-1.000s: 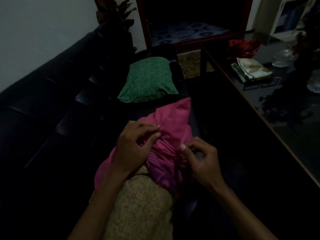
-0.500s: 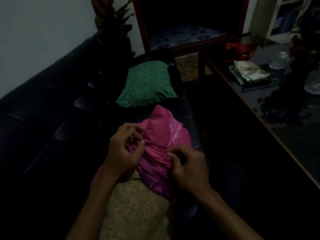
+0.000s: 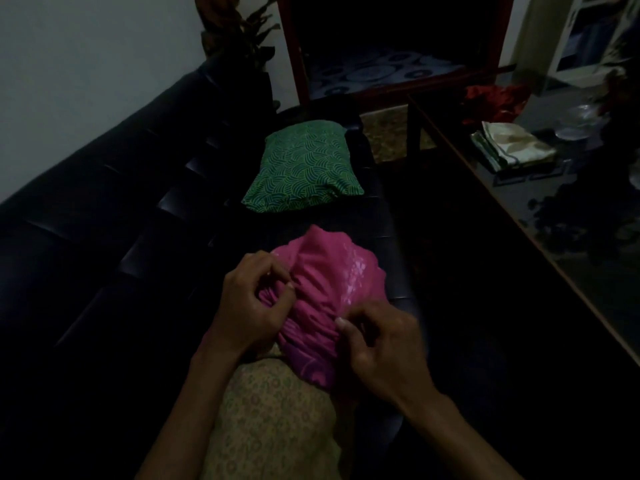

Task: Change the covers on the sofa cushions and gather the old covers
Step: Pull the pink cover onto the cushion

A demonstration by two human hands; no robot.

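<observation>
On the dark sofa (image 3: pixel 104 237), the left hand (image 3: pixel 247 306) pinches bunched folds of the pink cover (image 3: pixel 322 282), gathered over the far end of the beige cushion (image 3: pixel 273 420). At its four o'clock, the right hand (image 3: pixel 384 344) apparently grips the cover's edge. The green cushion (image 3: pixel 304 168) lies at twelve o'clock.

Brightness: very dim, heavily underexposed.
Light source: faint, from upper right, catching the pale wall (image 3: pixel 86 81).
Shadows: black sofa (image 3: pixel 104 254) nearly lost in darkness.
Glare: weak sheen on glass table (image 3: pixel 519 202).
Blur: soft, grainy throughout.
Edges: bowed by wide-angle distortion.
</observation>
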